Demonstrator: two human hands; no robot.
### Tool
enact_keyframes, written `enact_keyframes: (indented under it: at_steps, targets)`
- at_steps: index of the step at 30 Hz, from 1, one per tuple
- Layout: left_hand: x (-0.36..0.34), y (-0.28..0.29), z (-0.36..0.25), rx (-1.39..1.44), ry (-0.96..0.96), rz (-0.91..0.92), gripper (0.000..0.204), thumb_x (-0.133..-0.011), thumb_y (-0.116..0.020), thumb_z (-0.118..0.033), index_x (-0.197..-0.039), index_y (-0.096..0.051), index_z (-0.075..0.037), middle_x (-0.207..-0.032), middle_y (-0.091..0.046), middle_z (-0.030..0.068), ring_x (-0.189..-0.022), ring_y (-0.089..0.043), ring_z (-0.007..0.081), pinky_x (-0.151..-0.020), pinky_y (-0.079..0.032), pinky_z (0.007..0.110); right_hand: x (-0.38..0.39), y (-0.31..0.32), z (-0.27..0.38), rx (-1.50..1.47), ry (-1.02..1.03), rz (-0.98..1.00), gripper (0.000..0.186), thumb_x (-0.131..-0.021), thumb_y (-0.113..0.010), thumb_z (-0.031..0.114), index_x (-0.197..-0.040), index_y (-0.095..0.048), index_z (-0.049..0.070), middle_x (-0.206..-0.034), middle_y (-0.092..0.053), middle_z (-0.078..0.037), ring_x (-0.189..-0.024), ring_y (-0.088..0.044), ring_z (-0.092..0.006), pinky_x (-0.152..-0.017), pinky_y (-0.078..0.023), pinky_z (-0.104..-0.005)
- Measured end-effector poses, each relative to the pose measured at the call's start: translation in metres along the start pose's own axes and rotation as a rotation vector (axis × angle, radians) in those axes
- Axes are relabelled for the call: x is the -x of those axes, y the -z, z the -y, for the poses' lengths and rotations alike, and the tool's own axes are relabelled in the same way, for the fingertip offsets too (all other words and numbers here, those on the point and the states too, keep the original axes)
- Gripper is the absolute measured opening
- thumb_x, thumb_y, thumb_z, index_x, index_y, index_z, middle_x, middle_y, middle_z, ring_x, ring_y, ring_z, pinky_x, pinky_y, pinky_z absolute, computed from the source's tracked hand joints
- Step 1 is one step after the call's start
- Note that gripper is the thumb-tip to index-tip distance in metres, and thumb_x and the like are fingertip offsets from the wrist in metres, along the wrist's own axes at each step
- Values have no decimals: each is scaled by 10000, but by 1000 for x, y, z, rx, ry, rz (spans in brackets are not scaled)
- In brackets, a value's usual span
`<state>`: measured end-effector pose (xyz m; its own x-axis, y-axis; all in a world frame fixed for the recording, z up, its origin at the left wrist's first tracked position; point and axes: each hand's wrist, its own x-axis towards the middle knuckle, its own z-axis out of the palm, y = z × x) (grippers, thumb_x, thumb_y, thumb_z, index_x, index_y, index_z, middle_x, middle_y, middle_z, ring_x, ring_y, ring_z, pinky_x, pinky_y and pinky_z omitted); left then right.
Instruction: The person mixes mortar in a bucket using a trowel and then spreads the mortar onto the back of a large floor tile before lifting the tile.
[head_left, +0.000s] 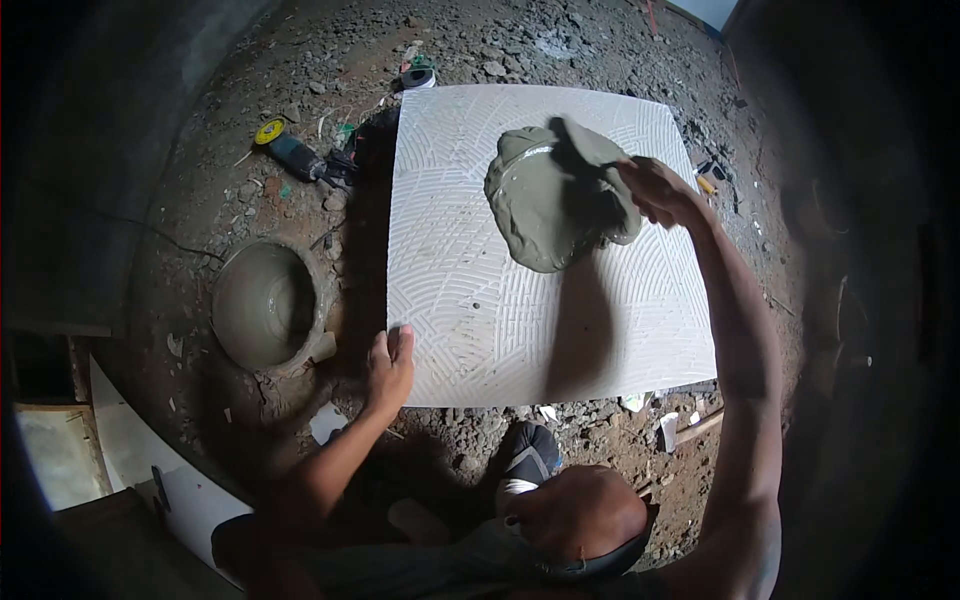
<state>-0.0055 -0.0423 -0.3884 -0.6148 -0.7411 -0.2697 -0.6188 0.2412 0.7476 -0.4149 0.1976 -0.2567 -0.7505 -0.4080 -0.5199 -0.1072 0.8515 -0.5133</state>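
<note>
My right grip has one trowel, left grip touches one slab, can't tell how tight. One mortar blob, one bucket, one grinder.

Trowel, its handle largely invisible inside right hand

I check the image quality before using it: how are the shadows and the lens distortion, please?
Head view: a dark shadow crosses the grey mortar and the ribbed white tile; the tile's edges bow; the picture's rim fades to black.
</note>
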Motion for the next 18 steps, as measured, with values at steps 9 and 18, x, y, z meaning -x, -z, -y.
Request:
enact_keyframes:
  at_steps: [9,18]
  targets:
    - [-4,3,5,-22,-11,-185,521,-940,-602,-421,-952,-624,99,-913,-629,346,-944,-593,508,-830,-453,524,25,-47,57,283,348,319,401,-1030,-491,461,-1143,-623,99,-592,-518,10,-430,-488,-85,-361,-390,-270]
    - [1,-12,-7,51,-110,-215,383,-969,-558,-334,-877,-584,37,-866,-604,309,-890,-568,492,-800,-433,538,131,-82,-7,627,1400,-402,240,-940,-639,280,-1000,-668,49,-709,-624,-163,-570,-594,-343,-549,-496,-442]
